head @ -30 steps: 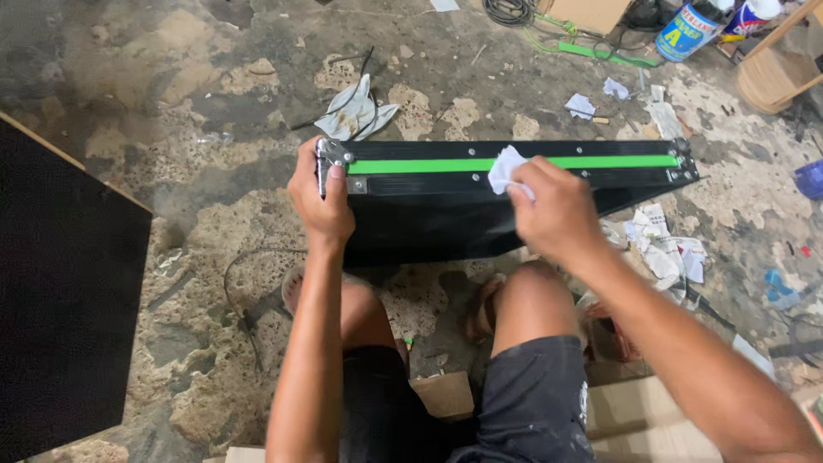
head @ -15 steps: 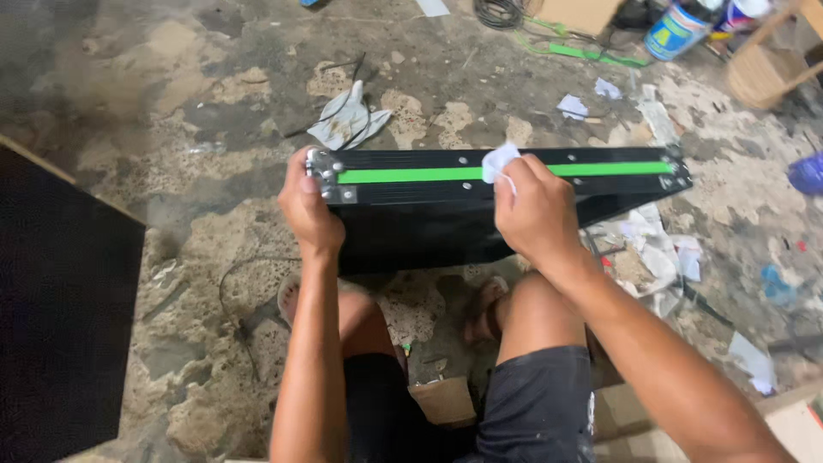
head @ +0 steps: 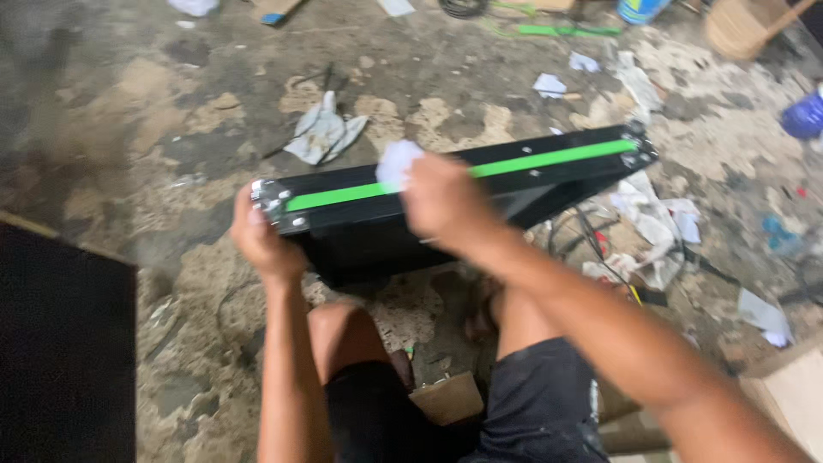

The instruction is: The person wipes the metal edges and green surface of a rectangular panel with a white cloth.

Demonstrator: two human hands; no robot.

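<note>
Down on the stained concrete floor (head: pixel 129 129), a black panel (head: pixel 411 227) with a green strip (head: pixel 549 159) along its upper edge stands on edge, tilted, just in front of the seated person's knees. Left hand (head: pixel 261 240) is wrapped around its metal-cornered left end. Right hand (head: pixel 441 201) presses a small white cloth (head: pixel 397 163) onto the green strip; blur makes the fingers hard to read, but they seem closed on it. Crumpled paper scraps (head: pixel 656 223) lie near the right end.

Even, dim daylight; motion blur smears the whole frame
</note>
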